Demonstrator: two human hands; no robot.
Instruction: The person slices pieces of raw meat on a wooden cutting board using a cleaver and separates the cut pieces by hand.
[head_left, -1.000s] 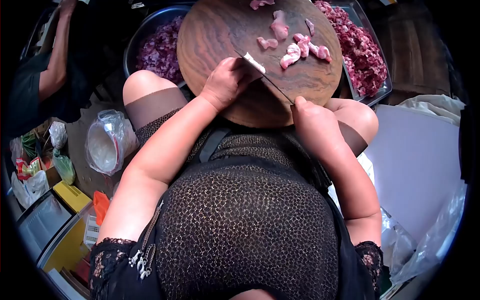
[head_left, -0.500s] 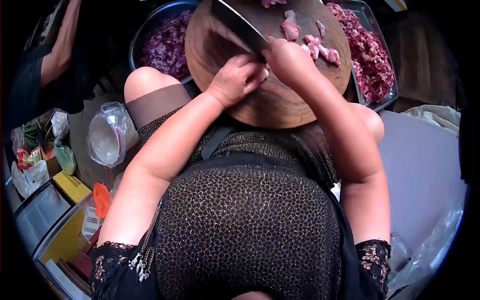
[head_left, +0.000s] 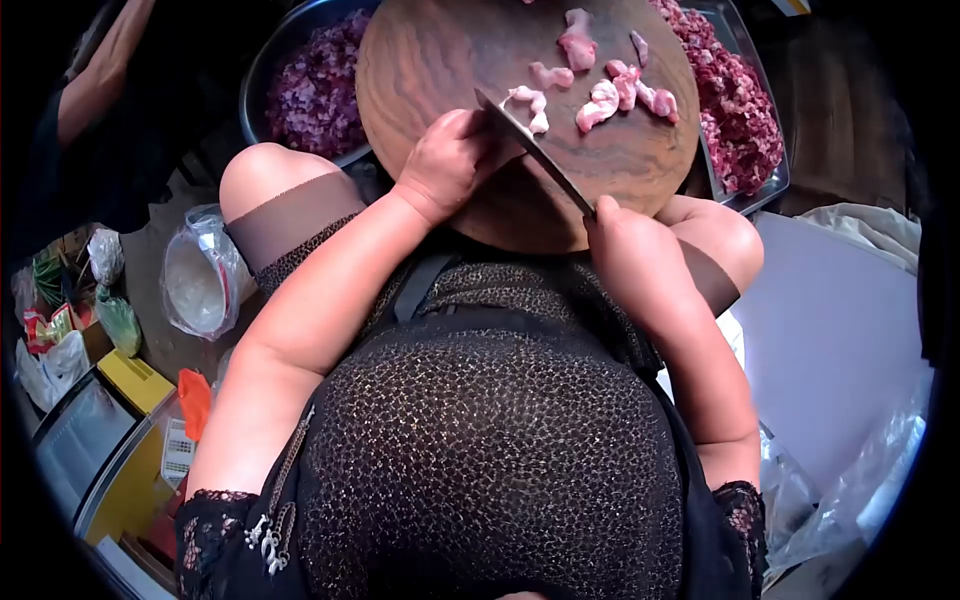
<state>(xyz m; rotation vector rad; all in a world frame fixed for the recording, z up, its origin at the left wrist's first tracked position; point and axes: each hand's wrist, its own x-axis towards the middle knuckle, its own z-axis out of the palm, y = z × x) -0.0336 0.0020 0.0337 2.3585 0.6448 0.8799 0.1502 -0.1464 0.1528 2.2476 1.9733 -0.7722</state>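
My right hand (head_left: 635, 245) is closed round the handle end of a cleaver (head_left: 537, 150), whose blade slants up and left over a round wooden chopping board (head_left: 430, 60). Beyond the blade, at the board's left front, my left hand (head_left: 440, 165) has curled fingers. The blade and shadow partly cover them, and what they hold I cannot make out. Several pale pink pieces of raw meat lie on the board, among them a small piece (head_left: 551, 75), a pale piece (head_left: 536, 112) close to the blade tip and a larger piece (head_left: 577, 42) farther back.
Left of the board stands a metal bowl (head_left: 250, 100) of chopped meat. On the right is a metal tray (head_left: 779, 183) heaped with more. A plastic-lined bucket (head_left: 200, 275) sits on the floor at left. Another person's arm (head_left: 100, 80) shows at upper left.
My right hand and the cleaver have come down toward me and right. My left hand has shifted slightly left. More meat pieces now show near the board's middle.
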